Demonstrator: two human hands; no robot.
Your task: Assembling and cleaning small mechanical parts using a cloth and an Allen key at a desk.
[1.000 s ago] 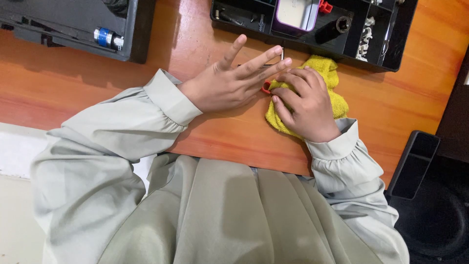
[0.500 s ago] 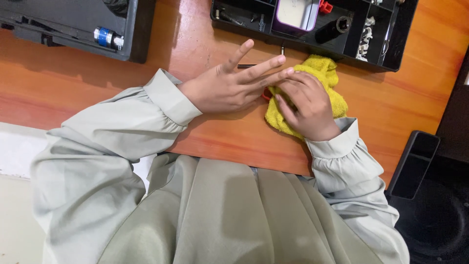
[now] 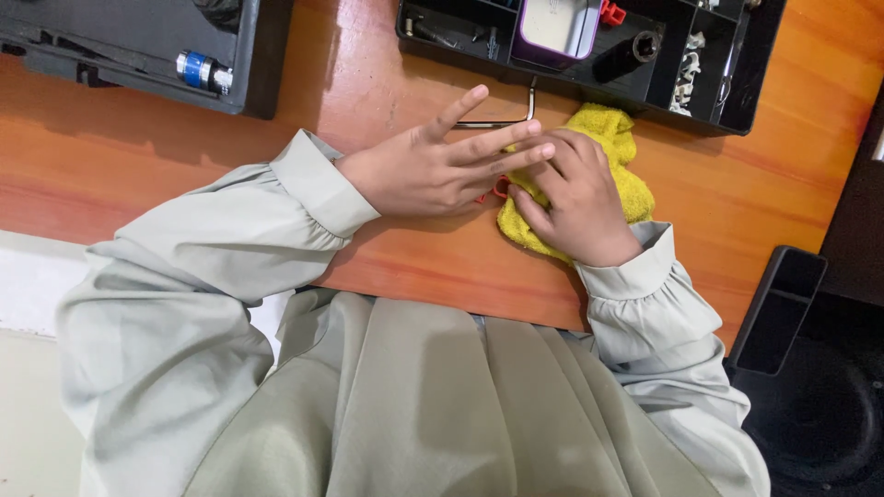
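- One orange wooden table [image 3: 387, 101]; two black compartment trays: one [image 3: 737, 92] just beyond the yellow cloth [image 3: 631, 179], one [image 3: 138, 64] far left.
- Right hand [image 3: 575, 198] presses flat on the cloth, gripping nothing.
- Left hand [image 3: 433, 166], fingers spread, just left, overlapping it.
- Small red object [image 3: 497, 189] between them.

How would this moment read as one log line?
left hand: fingers spread, over small red part | right hand: on yellow cloth | surface: wooden table

I see bare table [image 3: 387, 83] between the two black trays [image 3: 267, 55], a lane running away from my hands. Ahead of my right hand [image 3: 575, 198], the parts tray [image 3: 737, 110] and a bent metal key [image 3: 516, 118] block the way.
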